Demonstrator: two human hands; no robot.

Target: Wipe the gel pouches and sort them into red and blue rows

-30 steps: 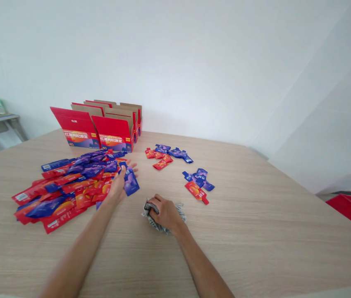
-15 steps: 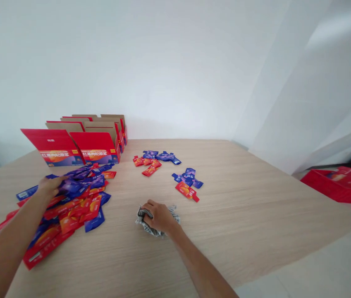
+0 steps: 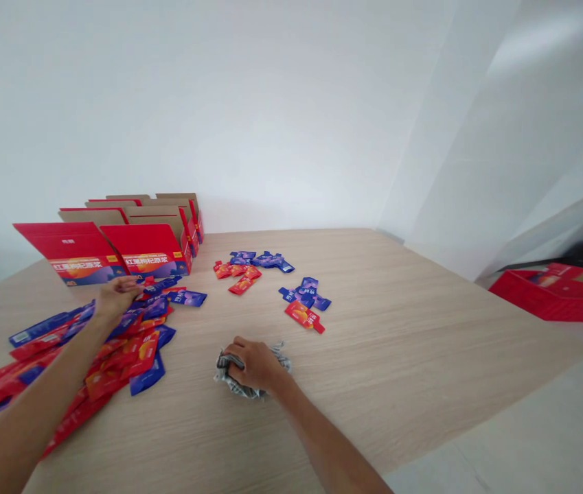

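Note:
My right hand [image 3: 255, 365] is closed round a crumpled striped grey-and-white cloth [image 3: 239, 390], pressed on the wooden table. On the left, my left hand [image 3: 115, 296] reaches over the far part of a heap of red and purple-blue sachets [image 3: 131, 353]. Its fingers are stretched out to the right, touching or just above the sachets; my forearm covers part of the heap. One purple sachet [image 3: 188, 297] sticks out at the heap's right edge, beyond my fingertips.
Red open-topped cartons [image 3: 141, 250] stand in rows at the back left. Small groups of sachets, one purple [image 3: 269, 260], one red [image 3: 244, 280] and one mixed [image 3: 305, 302], lie mid-table. Another red carton [image 3: 549, 295] is off the table's right side.
My left hand has moved away from me and right across the heap, and a purple sachet now juts out at its right edge. My right hand stays on the cloth. The view has shifted slightly.

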